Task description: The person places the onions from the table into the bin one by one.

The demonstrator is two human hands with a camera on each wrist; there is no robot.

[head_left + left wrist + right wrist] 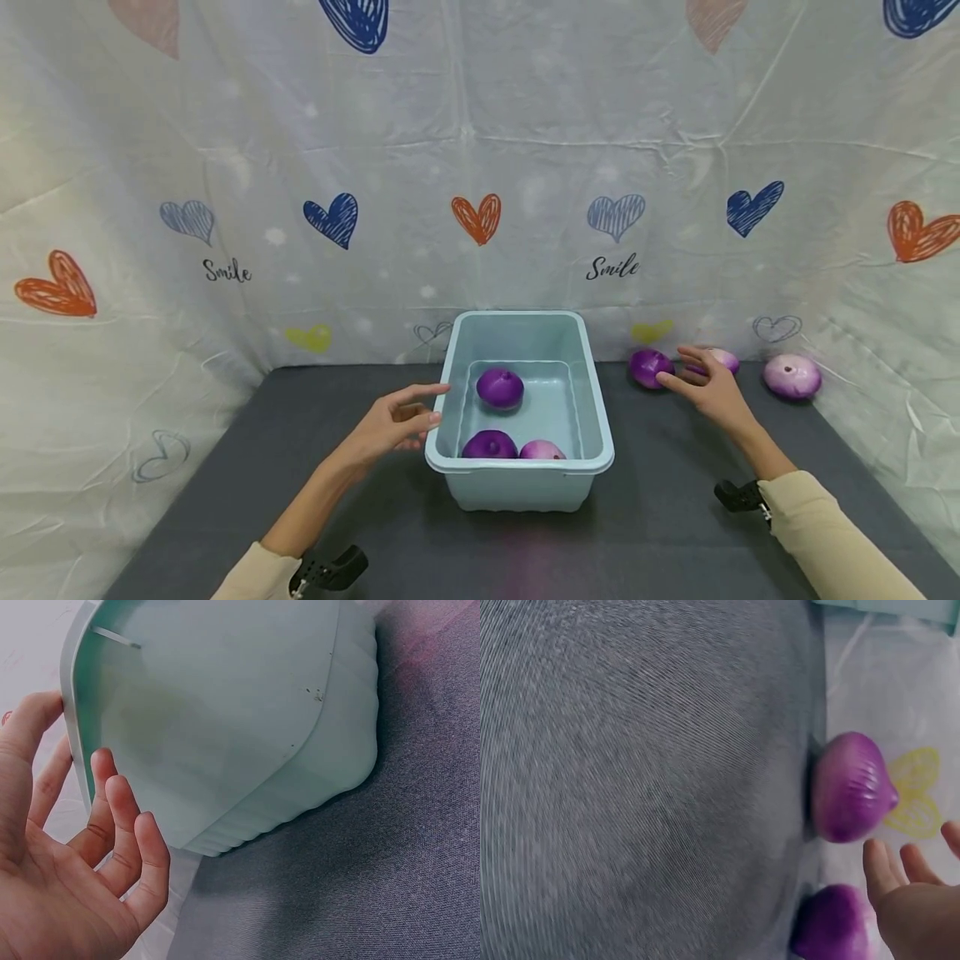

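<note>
A pale blue-green plastic bin [517,490] stands in the middle, with two purple onions [500,388] and a pinkish onion [543,450] inside. At the bin's left rim, my left hand [392,427] touches the edge with thumb and index finger, the other fingers loosely bent beside the outer wall [225,712]. To the right of the bin, my right hand [711,393] hovers with fingers spread. Its thumb is right by a glossy purple onion [649,367], also seen in the right wrist view. A purple-and-white onion [723,360] lies partly hidden behind that hand.
Another pale purple onion [792,377] sits at the far right near the table's edge. The dark grey tabletop [517,550] ends at the back against a white curtain [525,167] printed with hearts. Black straps with cameras [738,495] are on both wrists.
</note>
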